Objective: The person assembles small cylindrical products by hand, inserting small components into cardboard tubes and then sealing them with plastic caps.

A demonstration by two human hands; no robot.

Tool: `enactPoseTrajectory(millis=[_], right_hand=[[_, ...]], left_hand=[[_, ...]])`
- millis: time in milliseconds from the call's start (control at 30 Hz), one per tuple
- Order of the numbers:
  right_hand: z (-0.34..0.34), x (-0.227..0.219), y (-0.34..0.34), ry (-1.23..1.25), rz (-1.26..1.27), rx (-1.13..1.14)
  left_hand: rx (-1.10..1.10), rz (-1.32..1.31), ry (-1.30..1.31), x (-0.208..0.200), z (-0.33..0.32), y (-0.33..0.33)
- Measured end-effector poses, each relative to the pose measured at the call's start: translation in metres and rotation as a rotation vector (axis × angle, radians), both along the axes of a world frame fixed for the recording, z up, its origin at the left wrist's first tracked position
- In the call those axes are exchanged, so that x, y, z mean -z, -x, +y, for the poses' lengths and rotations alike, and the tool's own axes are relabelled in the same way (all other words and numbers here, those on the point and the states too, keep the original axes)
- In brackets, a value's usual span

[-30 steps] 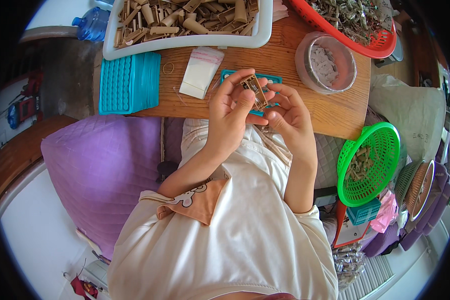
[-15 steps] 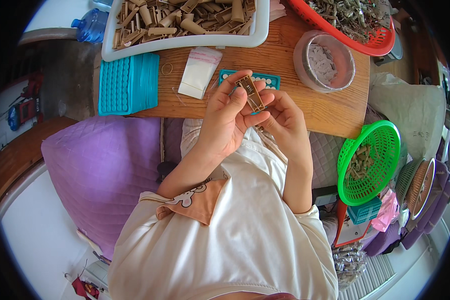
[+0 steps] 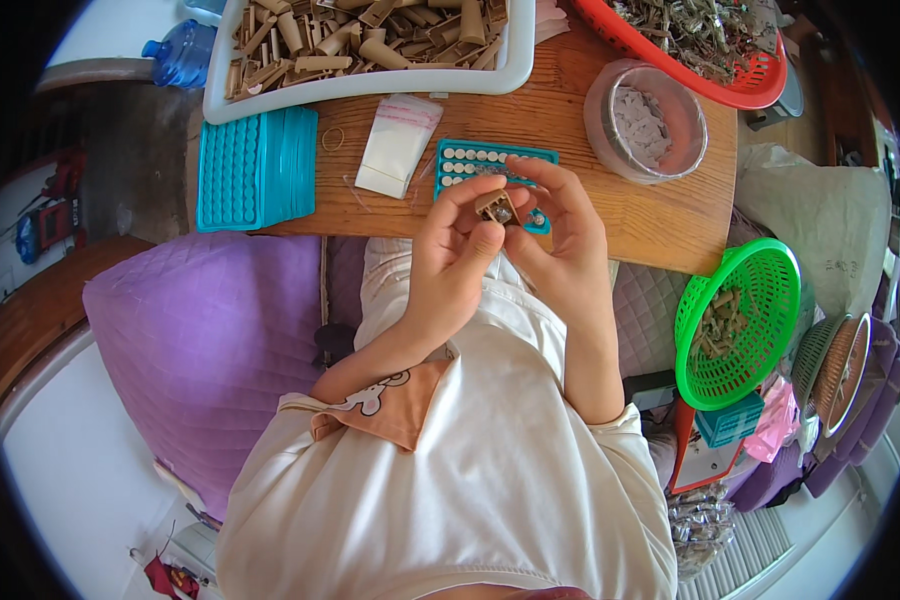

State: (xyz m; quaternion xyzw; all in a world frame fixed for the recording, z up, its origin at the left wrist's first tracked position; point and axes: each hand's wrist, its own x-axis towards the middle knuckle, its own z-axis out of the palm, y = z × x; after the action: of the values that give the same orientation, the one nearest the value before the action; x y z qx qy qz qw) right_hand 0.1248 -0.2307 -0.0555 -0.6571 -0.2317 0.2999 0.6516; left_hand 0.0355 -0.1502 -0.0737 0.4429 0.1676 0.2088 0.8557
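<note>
Between both hands, just above the table's near edge, is a small tan plastic casing point(image 3: 496, 207) with something metallic and shiny inside. My left hand point(image 3: 447, 262) pinches it between thumb and fingers on its left side. On the other side, the thumb and bent fingers of my right hand point(image 3: 562, 222) close around it. One end of the casing faces up, so its full length is hidden. Right behind the hands lies a teal tray point(image 3: 442, 150) with rows of round white pieces, partly covered by my right fingers.
On the wooden table point(image 3: 540, 110) stand a white bin point(image 3: 370, 100) of tan casings, stacked teal trays point(image 3: 257, 170), clear bags point(image 3: 398, 148), a rubber band point(image 3: 333, 138), a clear tub point(image 3: 646, 120) and a red basket point(image 3: 715, 90) of metal parts. A green basket point(image 3: 738, 325) sits at right.
The casing has turned from lying lengthwise to end-up between my fingers. My right hand has shifted upward, its fingers now reaching over the tray, and more of the tray's left side shows.
</note>
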Motion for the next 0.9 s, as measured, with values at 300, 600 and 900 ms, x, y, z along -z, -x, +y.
enactPoseTrajectory(millis=[300,600,900], right_hand=[[-0.004,0.015,-0.016,0.127,-0.222,-0.180],[-0.021,0.076,-0.049,0.395,-0.653,0.072],[-0.017,0.081,-0.040,0.440,-0.855,0.113]], left_hand=[[0.036,0.192,-0.121,0.004,-0.008,0.006],[0.081,0.251,0.404,0.019,0.016,0.017],[0.140,0.286,0.413,0.023,0.014,0.016]])
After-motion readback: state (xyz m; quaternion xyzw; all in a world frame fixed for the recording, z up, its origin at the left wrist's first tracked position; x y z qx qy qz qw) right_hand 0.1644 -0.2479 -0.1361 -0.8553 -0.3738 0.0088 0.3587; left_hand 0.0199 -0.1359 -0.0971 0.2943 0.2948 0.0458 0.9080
